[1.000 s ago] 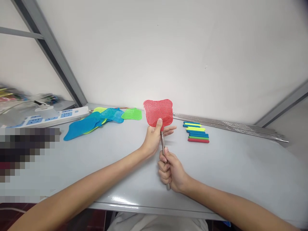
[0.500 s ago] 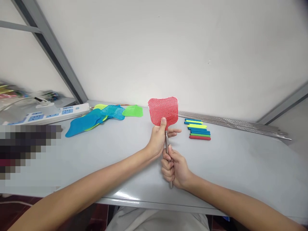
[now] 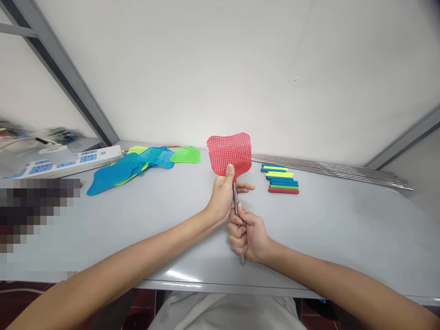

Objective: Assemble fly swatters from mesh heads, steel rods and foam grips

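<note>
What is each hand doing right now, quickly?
Left hand: holding the red mesh head at its lower edge, some fingers outstretched.
Right hand: closed around the metal rod below it.

I can't see the middle of the metal handle (image 3: 235, 197) inside the right grip (image 3: 250, 233); the left grip (image 3: 222, 195) thumb covers part of the red fly-swatter head (image 3: 229, 149). The power strip (image 3: 106, 153) runs off my left edge; pixelation masks some tabletop (image 3: 165, 201).

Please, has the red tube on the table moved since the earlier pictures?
No. Judged against the metal rods, the red tube keeps its place beside the green tube.
</note>
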The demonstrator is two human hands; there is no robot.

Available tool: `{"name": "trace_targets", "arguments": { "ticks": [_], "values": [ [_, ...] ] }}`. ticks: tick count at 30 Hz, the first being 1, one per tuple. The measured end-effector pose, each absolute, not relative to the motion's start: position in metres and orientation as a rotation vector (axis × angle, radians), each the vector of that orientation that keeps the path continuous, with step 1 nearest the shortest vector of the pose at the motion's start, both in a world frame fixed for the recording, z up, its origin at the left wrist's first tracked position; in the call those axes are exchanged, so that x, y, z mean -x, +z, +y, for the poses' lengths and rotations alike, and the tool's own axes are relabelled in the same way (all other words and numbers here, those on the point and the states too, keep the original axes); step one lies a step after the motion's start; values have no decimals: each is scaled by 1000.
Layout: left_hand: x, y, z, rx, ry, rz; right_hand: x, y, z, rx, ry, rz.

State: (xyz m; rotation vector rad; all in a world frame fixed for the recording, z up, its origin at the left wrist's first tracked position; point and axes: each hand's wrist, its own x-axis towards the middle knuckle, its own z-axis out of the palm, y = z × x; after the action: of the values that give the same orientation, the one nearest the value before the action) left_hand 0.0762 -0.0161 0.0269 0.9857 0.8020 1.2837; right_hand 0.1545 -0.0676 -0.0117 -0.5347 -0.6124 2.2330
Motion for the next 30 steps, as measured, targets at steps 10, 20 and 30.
{"name": "trace_targets", "arguments": {
  "ticks": [10, 20, 30],
  "values": [
    [-75, 34, -26, -932, 1336, 909, -154, -11, -65, 517, 2268, -660],
    [-61, 30, -32, -901, 1229, 928, -151, -13, -68, 544, 2264, -803],
    [-63, 18, -36, -951, 1287, 848, -152, -9, -67, 598, 2220, -835]
  ]
}}
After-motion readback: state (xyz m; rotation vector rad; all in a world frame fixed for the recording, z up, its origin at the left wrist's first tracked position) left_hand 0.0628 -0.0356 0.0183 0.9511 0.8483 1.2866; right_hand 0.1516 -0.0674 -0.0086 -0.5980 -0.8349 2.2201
